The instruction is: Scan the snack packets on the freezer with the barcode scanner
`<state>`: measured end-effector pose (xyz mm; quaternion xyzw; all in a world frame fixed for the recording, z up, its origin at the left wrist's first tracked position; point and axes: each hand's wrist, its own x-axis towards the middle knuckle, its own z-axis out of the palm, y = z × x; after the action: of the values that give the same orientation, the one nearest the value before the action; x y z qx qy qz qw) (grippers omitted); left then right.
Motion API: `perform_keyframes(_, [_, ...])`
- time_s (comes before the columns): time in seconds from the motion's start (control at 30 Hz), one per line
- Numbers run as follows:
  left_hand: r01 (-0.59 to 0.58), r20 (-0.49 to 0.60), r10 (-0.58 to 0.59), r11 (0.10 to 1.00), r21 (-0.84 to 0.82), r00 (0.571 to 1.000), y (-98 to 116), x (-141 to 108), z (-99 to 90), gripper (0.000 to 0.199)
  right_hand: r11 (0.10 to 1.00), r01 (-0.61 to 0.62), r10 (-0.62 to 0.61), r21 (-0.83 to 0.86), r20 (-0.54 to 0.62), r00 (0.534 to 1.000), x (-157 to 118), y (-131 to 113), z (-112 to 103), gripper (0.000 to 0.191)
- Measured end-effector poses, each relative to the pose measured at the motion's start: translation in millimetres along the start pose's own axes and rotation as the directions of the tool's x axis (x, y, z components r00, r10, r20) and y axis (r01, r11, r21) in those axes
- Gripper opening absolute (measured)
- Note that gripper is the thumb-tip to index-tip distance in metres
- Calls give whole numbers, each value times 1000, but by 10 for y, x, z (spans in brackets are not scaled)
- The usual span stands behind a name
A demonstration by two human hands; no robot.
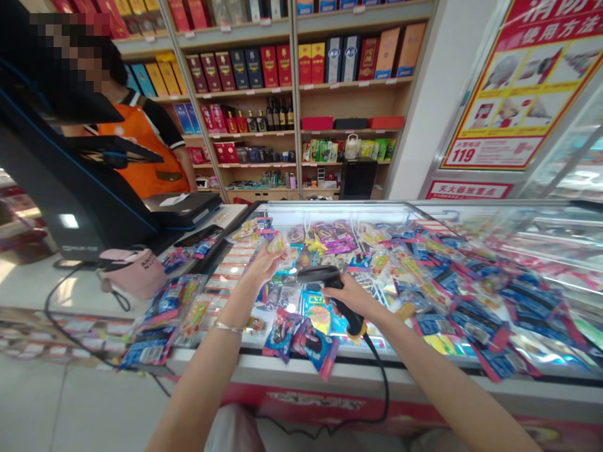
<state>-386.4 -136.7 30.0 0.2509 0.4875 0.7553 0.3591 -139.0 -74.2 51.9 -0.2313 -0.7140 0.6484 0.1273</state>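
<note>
My right hand (pixel 351 296) is wrapped round the handle of a black barcode scanner (pixel 320 274), whose head points left and whose cable hangs over the counter's front. Just left of the scanner, my left hand (pixel 269 260) holds a small clear-wrapped snack packet (pixel 279 243) in its fingers. Beneath both hands is the glass counter (pixel 325 210). Two blue and purple packets (pixel 311 345) lie near its front edge. Blue packets (pixel 485 314) are heaped at the right, and more blue packets (pixel 160 320) lie at the left.
A pink cup (pixel 134 273) stands left, beside a black checkout terminal (pixel 94 194). The scanner cable (pixel 384 383) loops at the front. A person in an orange apron (pixel 146 150) stands behind the terminal. Shelves of boxes (pixel 268 66) line the back.
</note>
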Motion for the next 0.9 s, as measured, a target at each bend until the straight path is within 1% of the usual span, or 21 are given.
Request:
perform_keyframes(0.03, [-9,9,9,1000,13,1000,-14,4,-1,48,1000,0,0,2,-1,1000,-1,2,1,13])
perform_keyframes(0.13, [-23,96,18,998,51,995,-42,3,-1,38,1000,2,-2,3,3,1000,-5,2,5,15])
perform_keyframes(0.2, [-25,135,14,996,80,991,-51,-14,18,40,1000,3,-3,0,0,1000,-8,-1,9,16])
perform_keyframes(0.27, [-27,148,14,996,85,989,-64,-41,56,51,1000,2,-2,-3,-11,1000,-7,0,14,15])
perform_keyframes(0.33, [-19,139,10,998,64,990,-91,-71,104,61,1000,7,-7,-17,-25,1000,-1,8,18,14])
perform_keyframes(0.4, [7,108,-11,999,44,994,-133,-96,147,67,997,20,-24,-80,-45,999,10,25,18,14])
perform_keyframes(0.5, [33,78,-36,999,41,996,-206,-110,184,69,971,28,-51,-237,-93,994,27,50,14,17])
perform_keyframes(0.57, [35,75,-39,998,52,996,-249,-103,191,67,959,17,-53,-282,-120,991,32,56,10,18])
perform_keyframes(0.63, [32,66,-36,998,60,997,-285,-83,189,65,965,1,-37,-263,-134,990,30,48,7,17])
perform_keyframes(0.77, [-1,37,-1,998,61,999,-333,-41,176,64,974,-2,-27,-225,-124,992,9,7,6,19])
perform_keyframes(0.9, [29,48,-32,997,69,998,-333,-43,167,66,975,-10,-18,-224,-120,993,-11,-31,8,20])
